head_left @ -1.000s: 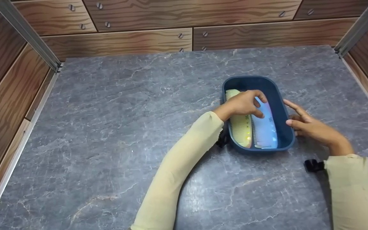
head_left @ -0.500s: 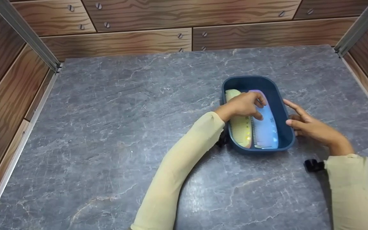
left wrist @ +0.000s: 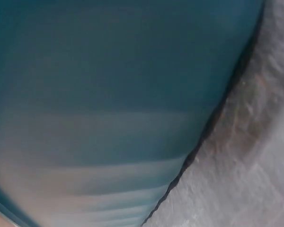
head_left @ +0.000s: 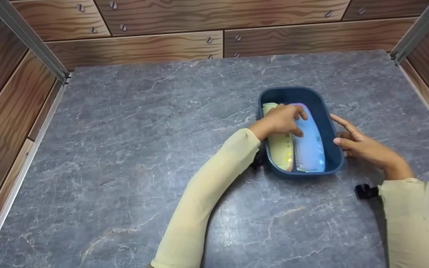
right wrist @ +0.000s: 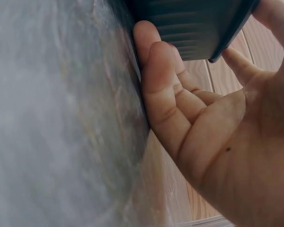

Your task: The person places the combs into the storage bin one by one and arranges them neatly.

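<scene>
A dark blue bin [head_left: 330, 149] stands on the right half of the table. Two combs lie side by side inside: a yellow-green comb [head_left: 279, 156] at the left wall and a blue-purple comb [head_left: 311, 149] to its right. Over them hovers my left hand [head_left: 282, 118], its fingers bent with a gap to the thumb and nothing between them. My right hand [head_left: 365, 147] touches the bin's right side, index finger and thumb at the rim. In the right wrist view its other fingers [right wrist: 162, 66] bend against the lower wall. The left wrist view shows only the bin's ridged outer wall [left wrist: 109, 94].
The grey marbled tabletop [head_left: 125, 149] extends to the left and front of the bin. Wood-patterned panels [head_left: 143, 46] border it at the back and sides. A metal post [head_left: 35, 41] rises at each back corner.
My left fingers have drawn slightly left, and more of the blue-purple comb's far end shows. The right hand and the bin stay in place.
</scene>
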`<state>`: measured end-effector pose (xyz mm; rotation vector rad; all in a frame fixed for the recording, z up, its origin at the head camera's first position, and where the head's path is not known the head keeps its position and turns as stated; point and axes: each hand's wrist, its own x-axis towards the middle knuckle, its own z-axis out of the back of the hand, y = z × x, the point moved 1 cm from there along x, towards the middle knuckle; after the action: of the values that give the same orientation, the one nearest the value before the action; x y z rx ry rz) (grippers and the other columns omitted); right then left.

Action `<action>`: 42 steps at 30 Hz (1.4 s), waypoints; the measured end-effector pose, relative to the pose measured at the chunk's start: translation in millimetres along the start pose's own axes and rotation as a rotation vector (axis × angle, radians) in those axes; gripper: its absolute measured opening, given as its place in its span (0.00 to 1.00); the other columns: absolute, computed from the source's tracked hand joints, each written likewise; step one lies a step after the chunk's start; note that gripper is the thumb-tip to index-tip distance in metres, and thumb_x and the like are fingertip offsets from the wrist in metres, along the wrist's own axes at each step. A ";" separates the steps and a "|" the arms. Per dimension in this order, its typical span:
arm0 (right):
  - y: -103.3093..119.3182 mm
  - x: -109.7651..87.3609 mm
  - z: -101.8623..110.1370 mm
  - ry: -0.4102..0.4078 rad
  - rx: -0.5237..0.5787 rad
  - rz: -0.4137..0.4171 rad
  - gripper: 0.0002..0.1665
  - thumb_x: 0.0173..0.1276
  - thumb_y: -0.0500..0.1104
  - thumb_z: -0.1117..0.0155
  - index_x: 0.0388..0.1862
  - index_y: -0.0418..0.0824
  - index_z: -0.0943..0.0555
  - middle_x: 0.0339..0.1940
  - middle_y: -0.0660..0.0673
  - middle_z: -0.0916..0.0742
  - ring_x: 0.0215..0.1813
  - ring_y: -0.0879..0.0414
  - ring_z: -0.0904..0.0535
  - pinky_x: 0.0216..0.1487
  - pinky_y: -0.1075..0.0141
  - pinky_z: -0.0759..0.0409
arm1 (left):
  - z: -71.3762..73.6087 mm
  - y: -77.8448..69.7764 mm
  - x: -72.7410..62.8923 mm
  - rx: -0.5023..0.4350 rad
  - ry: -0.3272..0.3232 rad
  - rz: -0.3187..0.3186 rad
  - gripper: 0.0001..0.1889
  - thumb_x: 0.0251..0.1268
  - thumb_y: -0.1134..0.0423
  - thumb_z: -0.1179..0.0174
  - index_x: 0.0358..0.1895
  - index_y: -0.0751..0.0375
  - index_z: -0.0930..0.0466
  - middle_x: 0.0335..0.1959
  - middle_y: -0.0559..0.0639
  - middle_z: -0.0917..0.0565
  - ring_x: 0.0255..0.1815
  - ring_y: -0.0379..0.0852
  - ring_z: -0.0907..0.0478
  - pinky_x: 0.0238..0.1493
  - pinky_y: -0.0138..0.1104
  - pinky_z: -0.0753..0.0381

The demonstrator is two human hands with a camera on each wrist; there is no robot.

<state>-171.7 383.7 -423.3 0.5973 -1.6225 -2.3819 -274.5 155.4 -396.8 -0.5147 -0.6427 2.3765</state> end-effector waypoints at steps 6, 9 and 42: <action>1.0 0.3 -0.3 -0.002 -0.001 0.001 0.40 0.78 0.40 0.56 0.79 0.58 0.62 0.48 0.48 0.21 0.43 0.60 0.18 0.40 0.64 0.18 | 0.5 -0.3 -0.4 0.123 -0.034 0.057 0.26 0.51 0.48 0.28 0.56 0.36 0.22 0.58 0.38 0.24 0.55 0.42 0.32 0.55 0.36 0.33; 1.3 0.5 -0.6 -0.007 -0.007 -0.003 0.40 0.78 0.40 0.56 0.79 0.58 0.62 0.49 0.49 0.21 0.44 0.61 0.19 0.40 0.64 0.18 | 0.0 -0.8 -1.1 0.154 -0.039 0.063 0.28 0.51 0.48 0.28 0.58 0.35 0.23 0.60 0.38 0.25 0.56 0.43 0.33 0.55 0.37 0.33; -1.2 1.1 0.4 0.014 0.030 0.017 0.40 0.78 0.38 0.56 0.79 0.57 0.61 0.51 0.53 0.20 0.44 0.61 0.18 0.40 0.64 0.18 | -4.7 -2.2 -5.4 0.326 0.118 0.070 0.41 0.47 0.41 0.29 0.68 0.27 0.38 0.65 0.36 0.29 0.60 0.44 0.44 0.59 0.45 0.51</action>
<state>-172.8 384.1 -424.5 0.6020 -1.6539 -2.3398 -267.2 154.9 -398.3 -0.5333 -0.1804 2.4300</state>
